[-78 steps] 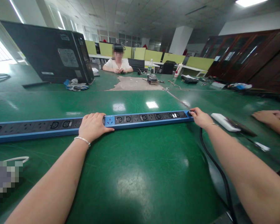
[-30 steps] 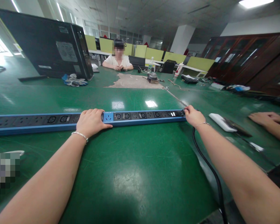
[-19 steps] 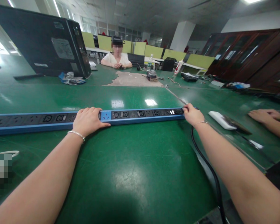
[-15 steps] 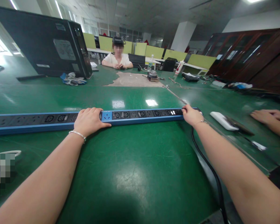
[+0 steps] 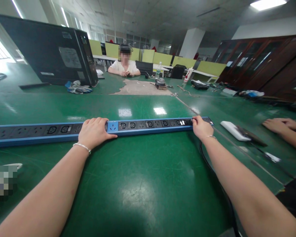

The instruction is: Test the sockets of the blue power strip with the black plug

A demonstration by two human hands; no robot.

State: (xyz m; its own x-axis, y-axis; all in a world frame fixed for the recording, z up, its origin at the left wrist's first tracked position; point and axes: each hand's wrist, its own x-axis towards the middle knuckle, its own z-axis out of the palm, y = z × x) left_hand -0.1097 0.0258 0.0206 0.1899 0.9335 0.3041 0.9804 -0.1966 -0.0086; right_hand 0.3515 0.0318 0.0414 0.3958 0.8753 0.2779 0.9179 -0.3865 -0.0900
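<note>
The right hand (image 5: pixel 202 128) is working near the right end of the power strip (image 5: pixel 135 125). Its thumb and fingers are drawing together in a tight pinch, apparently on a dark plug (image 5: pixel 191 120) at the strip's socket face. The fingers are hiding most of it; whether it is seated cannot be determined. The left hand (image 5: pixel 93 131) is straddling the strip, partly spread, just left of the blue socket (image 5: pixel 112 126). Its thumb is pressing along the strip's near side while its fingers are curling over the top.

Caution: several faults are possible from this position.
- The plug could tilt or bind if the right hand is applying force off the socket's axis.
- The strip could slide or pivot if the left hand is bearing too lightly, since it is holding well left of the plug.
- The black cable (image 5: pixel 203 154), which is hanging on the near side of the strip's right end, could drag the plug askew if it is pulling taut.

The strip is lying lengthwise across the green table (image 5: pixel 162 171). Right of the strip, a white device (image 5: pixel 235 130) is lying near its end, and a co-worker's hands (image 5: pixel 276 125) are resting farther out. Beyond the strip, gloves (image 5: pixel 78 88) are lying beside a black computer case (image 5: pixel 56 52).
</note>
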